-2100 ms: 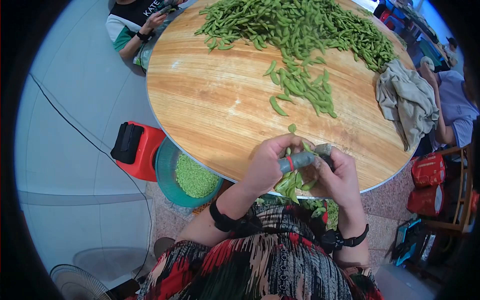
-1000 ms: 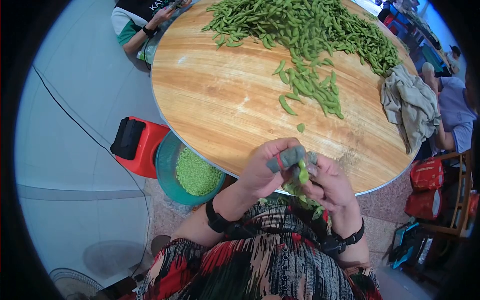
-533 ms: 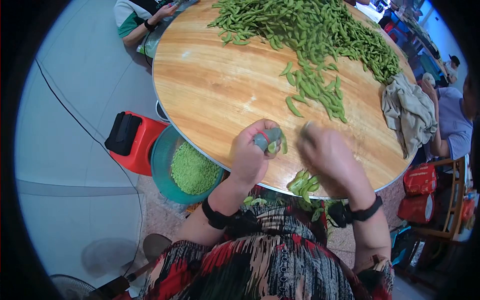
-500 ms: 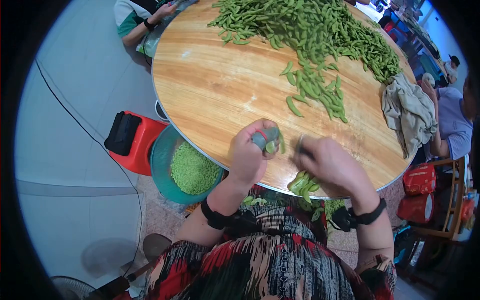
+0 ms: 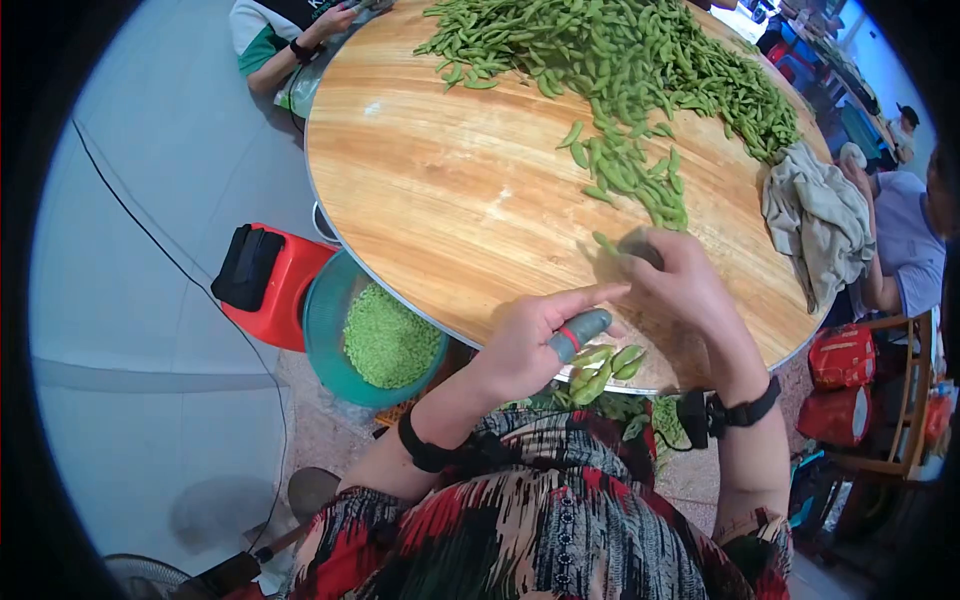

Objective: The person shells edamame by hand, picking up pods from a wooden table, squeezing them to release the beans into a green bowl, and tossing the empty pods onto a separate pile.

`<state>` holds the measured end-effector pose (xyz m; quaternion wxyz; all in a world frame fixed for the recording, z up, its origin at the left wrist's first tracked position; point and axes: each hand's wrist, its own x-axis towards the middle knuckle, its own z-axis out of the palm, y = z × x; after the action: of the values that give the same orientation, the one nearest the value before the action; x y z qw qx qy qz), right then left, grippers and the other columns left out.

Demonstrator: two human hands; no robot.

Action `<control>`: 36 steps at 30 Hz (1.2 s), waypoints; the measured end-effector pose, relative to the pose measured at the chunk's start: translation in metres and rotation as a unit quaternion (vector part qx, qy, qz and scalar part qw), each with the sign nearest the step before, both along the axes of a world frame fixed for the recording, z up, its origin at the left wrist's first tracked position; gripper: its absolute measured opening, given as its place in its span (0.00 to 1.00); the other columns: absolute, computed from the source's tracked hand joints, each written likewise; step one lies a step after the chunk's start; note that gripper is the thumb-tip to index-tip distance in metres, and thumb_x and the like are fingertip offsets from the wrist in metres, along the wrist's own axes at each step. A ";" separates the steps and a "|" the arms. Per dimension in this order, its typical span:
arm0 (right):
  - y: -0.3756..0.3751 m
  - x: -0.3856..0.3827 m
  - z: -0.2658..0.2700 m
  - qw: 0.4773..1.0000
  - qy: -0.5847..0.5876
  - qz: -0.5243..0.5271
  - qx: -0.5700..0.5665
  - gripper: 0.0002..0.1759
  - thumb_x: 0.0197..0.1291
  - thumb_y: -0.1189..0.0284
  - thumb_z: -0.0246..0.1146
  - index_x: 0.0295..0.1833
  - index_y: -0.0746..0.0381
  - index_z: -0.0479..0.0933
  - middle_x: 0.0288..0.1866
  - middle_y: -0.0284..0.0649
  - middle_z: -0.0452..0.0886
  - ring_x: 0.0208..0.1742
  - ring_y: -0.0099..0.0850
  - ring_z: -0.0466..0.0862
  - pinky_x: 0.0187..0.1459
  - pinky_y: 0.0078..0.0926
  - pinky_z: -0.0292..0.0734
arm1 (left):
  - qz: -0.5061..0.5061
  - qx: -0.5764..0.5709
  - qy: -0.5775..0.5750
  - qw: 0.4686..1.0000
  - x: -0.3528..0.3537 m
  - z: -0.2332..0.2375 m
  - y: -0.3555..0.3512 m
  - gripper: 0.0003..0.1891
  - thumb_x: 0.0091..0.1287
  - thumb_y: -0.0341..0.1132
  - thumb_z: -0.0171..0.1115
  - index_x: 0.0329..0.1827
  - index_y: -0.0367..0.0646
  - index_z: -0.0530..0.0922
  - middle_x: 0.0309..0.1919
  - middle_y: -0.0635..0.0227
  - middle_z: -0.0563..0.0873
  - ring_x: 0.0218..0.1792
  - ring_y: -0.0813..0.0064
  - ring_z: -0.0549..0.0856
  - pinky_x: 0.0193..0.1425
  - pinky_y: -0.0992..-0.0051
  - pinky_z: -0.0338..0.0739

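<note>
Wooden table (image 5: 450,200) overhangs a teal basin (image 5: 318,310) of shelled beans (image 5: 385,340).

Both arms are bare going back from the hands. The left hand (image 5: 530,345) has a grey-blue rubber thumb cot (image 5: 578,333) with a red ring round it. The right hand (image 5: 680,295) looks to have a dark grey fingertip cover (image 5: 640,245) too, bit blurry though. Just behind the left hand there's a plain black wristband (image 5: 420,450). Behind the right one is a black strap (image 5: 725,415) with a chunky boxy unit on it. Further back is a loose dress (image 5: 540,530) in a streaky black, red and cream print.
</note>
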<state>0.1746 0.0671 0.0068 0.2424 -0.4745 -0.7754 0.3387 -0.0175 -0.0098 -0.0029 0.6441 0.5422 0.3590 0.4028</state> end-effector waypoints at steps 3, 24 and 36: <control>-0.026 0.014 0.002 0.962 0.141 -0.071 -0.221 0.10 0.57 0.68 0.61 0.39 0.64 0.76 0.20 0.32 0.74 0.21 0.19 0.71 0.23 0.17 0.65 | 0.011 0.093 0.135 0.986 0.007 0.013 -0.002 0.22 0.60 0.29 0.64 0.59 0.43 0.73 0.36 0.67 0.85 0.34 0.83 0.81 0.43 0.80 0.75; -0.070 0.010 -0.001 0.814 0.427 -0.063 -0.390 0.14 0.70 0.67 0.46 0.33 0.62 0.69 0.16 0.25 0.62 0.16 0.15 0.58 0.18 0.14 0.52 | 0.123 0.002 -0.049 0.991 0.044 -0.015 0.034 0.07 0.66 0.32 0.56 0.40 0.37 0.77 0.29 0.75 0.79 0.31 0.87 0.74 0.36 0.82 0.70; -0.074 -0.001 -0.004 0.911 0.303 -0.110 -0.256 0.09 0.67 0.72 0.49 0.35 0.62 0.71 0.21 0.26 0.69 0.18 0.13 0.59 0.20 0.12 0.53 | 0.042 -0.034 -0.104 0.993 0.042 -0.014 0.031 0.10 0.67 0.38 0.56 0.36 0.39 0.76 0.28 0.74 0.77 0.32 0.85 0.75 0.38 0.83 0.70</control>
<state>0.1739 -0.0067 0.0025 0.3714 -0.4777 -0.4942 0.6242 0.0241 0.0209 -0.0165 0.6779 0.4599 0.3264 0.4715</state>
